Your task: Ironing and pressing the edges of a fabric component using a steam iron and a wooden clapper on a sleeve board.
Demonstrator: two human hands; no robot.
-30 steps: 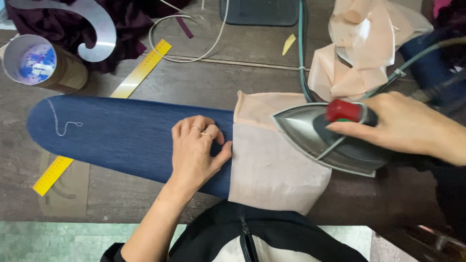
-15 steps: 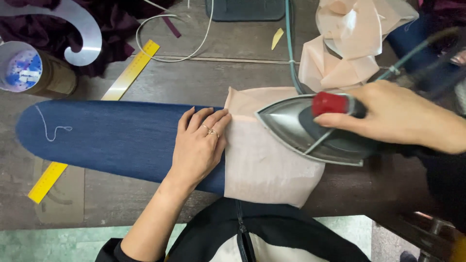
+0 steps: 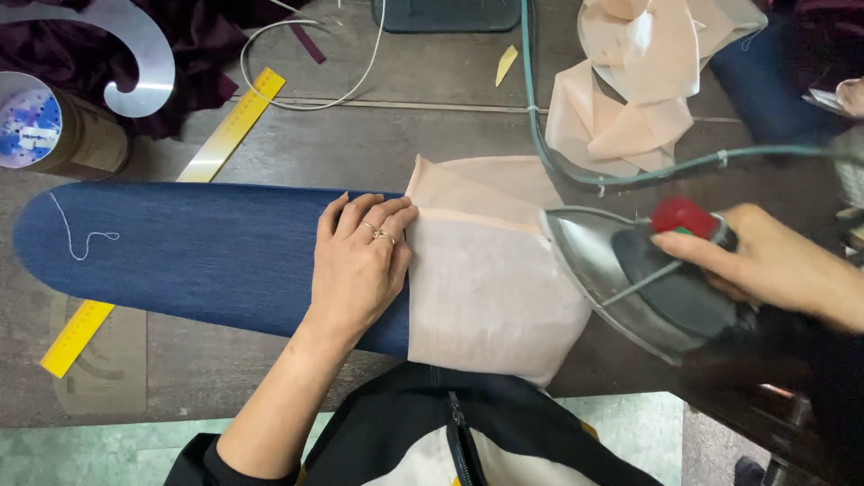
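Left hand (image 3: 360, 265) flat, fingers together, pressing the edge of the peach fabric piece (image 3: 490, 288) onto the blue sleeve board (image 3: 189, 252). Right hand (image 3: 765, 265) gripped round the red-topped handle of the steam iron (image 3: 639, 279). Iron has slid right since half a second ago; its tip now sits at the fabric's right edge, possibly just off it. Yellow ruler (image 3: 229, 126) behind the board.
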